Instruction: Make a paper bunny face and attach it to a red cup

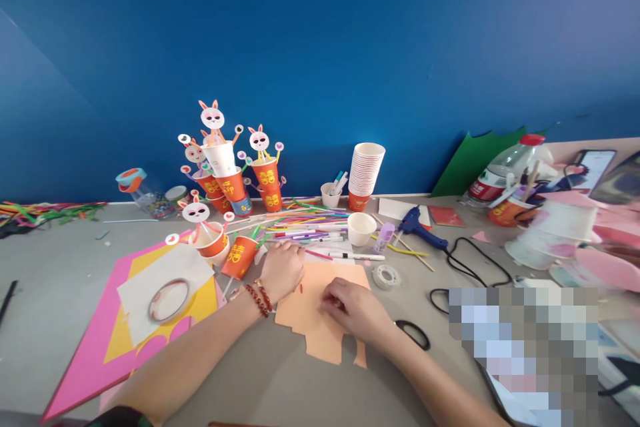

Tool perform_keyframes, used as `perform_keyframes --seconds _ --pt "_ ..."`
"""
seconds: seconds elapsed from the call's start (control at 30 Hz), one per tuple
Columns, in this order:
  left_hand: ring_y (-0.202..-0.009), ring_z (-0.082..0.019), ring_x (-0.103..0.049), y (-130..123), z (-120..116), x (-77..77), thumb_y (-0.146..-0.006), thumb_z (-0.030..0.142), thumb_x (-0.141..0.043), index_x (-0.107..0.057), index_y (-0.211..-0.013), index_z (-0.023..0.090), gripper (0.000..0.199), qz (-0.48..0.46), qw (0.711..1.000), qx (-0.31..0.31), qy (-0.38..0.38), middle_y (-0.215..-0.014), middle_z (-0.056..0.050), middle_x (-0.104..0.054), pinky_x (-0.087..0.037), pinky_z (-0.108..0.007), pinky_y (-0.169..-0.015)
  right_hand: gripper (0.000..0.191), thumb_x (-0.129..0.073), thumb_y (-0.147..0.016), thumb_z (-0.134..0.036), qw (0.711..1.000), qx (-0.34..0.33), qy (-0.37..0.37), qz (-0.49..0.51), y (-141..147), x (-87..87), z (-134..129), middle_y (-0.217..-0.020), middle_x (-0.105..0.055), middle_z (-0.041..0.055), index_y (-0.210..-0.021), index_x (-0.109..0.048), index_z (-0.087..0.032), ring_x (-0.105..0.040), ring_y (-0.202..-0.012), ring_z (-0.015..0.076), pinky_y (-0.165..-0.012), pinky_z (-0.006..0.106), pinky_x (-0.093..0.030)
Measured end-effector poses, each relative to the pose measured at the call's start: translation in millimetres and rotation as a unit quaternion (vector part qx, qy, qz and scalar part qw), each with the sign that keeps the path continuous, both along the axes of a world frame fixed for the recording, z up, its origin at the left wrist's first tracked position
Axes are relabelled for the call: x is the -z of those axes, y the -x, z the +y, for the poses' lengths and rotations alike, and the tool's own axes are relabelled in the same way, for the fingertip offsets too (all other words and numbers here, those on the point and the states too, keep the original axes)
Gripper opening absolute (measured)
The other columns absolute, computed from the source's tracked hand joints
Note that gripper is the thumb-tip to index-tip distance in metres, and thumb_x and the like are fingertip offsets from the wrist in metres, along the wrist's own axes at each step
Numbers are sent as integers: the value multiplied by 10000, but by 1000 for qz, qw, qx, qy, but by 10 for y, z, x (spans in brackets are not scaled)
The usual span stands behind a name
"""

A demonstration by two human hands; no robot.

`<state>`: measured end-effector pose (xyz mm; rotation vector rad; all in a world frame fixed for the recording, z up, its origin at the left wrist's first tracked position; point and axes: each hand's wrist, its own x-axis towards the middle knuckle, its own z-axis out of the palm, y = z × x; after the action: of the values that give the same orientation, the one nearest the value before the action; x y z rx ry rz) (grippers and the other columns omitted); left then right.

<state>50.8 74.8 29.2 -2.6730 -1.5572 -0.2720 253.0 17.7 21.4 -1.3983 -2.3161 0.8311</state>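
A sheet of light orange paper [320, 340] with cut, uneven lower edges lies on the grey table before me. My left hand [283, 270] rests at its upper left corner, close to the markers; its fingers curl down, and whatever they hold is hidden. Over the middle of the sheet, my right hand [353, 307] is closed with bent fingers, and I cannot make out anything in them. A small red piece [301, 288] lies on the paper between the hands. Scissors [414, 333] stick out from beneath my right forearm. A roll of clear tape [387, 276] sits right of the sheet.
Rabbit-faced paper cups [267, 180] stand at the back left. Behind the sheet are pipe cleaners [310, 217], a stack of cups [367, 170] and a glue stick [383, 238]. A blue glue gun [423, 230] trails its cord rightward. Pink card [90, 347] bears a tape roll [170, 300].
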Motion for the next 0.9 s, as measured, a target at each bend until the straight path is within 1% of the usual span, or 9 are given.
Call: perform_keyframes --seconds 0.1,0.2,0.3,0.5,0.6,0.67,0.73,0.8,0.9 --pt "-933 -272 -612 80 26 -97 -802 139 -554 -654 -856 171 119 -40 999 -12 11 -887 -115 -695 -436 -399 -856 110 -559 -849 -188 1000 3 3 6 -1 -4 -3 -906 -686 33 -864 -667 -196 -625 -728 158 -617 229 -415" --pt "-801 -212 -624 221 90 -238 -807 140 -522 -624 -754 186 123 -97 995 -28 28 -784 -61 -684 -458 -312 -742 109 -557 -845 -182 1000 3 3 17 -6 6 -7 -895 -680 27 -854 -664 -199 -619 -724 154 -611 224 -414" --pt "-721 -154 -623 338 155 -340 -843 176 -492 -608 -768 186 139 -159 986 -25 47 -776 -18 -686 -455 -241 -652 114 -557 -848 -188 1000 -2 3 24 -11 19 -7 -890 -676 26 -861 -669 -201 -618 -719 152 -615 223 -416" --pt "-674 -139 -632 293 73 -307 -888 189 -450 -600 -776 174 188 -231 972 -11 34 -738 -11 -680 -481 -228 -608 126 -532 -854 -188 999 13 0 35 -3 9 -8 -850 -686 25 -838 -656 -207 -623 -720 165 -618 241 -417" --pt "-909 -192 -654 248 -93 -276 -924 214 -436 -615 -890 177 187 -249 969 -2 -14 -948 -66 -710 -512 -311 -810 147 -502 -903 -259 994 54 -13 93 -4 -20 -17 -837 -687 23 -910 -640 -208 -605 -663 159 -606 264 -424" --pt "-1036 -224 -631 247 -220 -267 -919 215 -476 -627 -942 195 153 -226 971 41 -70 -1057 -78 -706 -472 -377 -941 170 -499 -921 -316 985 84 -17 150 -9 -36 -26 -806 -673 22 -946 -624 -205 -580 -621 153 -590 271 -431" --pt "-1021 -235 -640 253 -333 -263 -904 183 -518 -628 -982 206 136 -170 966 110 -163 -1061 -77 -716 -471 -405 -939 194 -509 -926 -368 972 93 6 217 -13 -37 -36 -775 -652 20 -923 -609 -202 -563 -598 147 -562 265 -438" --pt "-943 -226 -659 247 -415 -261 -888 141 -542 -618 -1003 199 150 -127 946 165 -250 -1018 -74 -728 -498 -397 -873 241 -528 -924 -429 953 82 56 285 -9 -25 -50 -774 -640 23 -902 -595 -199 -561 -580 137 -537 255 -452" --pt "-894 -212 -666 199 -480 -253 -859 102 -582 -612 -996 165 154 -129 917 216 -309 -975 -76 -734 -517 -380 -824 323 -576 -895 -511 918 57 131 371 22 -13 -82 -814 -636 32 -931 -589 -190 -562 -557 123 -521 253 -483"
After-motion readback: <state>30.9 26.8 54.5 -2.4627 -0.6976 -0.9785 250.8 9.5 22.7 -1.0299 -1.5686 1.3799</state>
